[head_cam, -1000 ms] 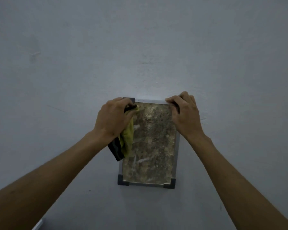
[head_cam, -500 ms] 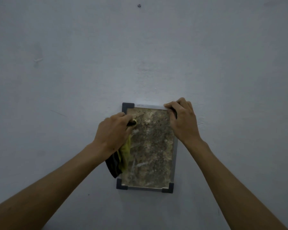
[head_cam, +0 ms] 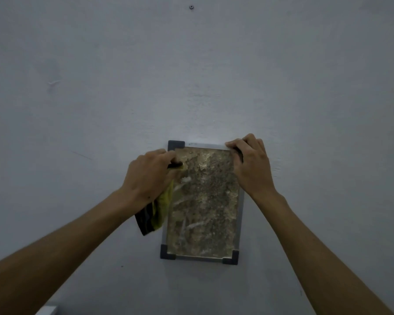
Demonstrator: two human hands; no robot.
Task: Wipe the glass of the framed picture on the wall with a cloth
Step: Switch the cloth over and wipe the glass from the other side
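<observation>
A small framed picture [head_cam: 203, 201] with a silver frame and dark corner pieces sits against the grey wall, its glass over a mottled brown image with pale streaks. My left hand [head_cam: 148, 176] grips a yellow and black cloth [head_cam: 157, 214] and holds it against the glass at the upper left edge; the cloth hangs down below my wrist. My right hand [head_cam: 250, 164] grips the frame's top right corner, fingers curled over the edge.
The grey wall [head_cam: 100, 87] fills the view. A small screw or nail [head_cam: 191, 7] sticks out high above the picture. A pale edge of some object [head_cam: 47, 310] shows at the bottom left.
My left hand with the cloth has slid down from the top left corner, which now shows its dark corner piece. My right hand stays on the top right corner.
</observation>
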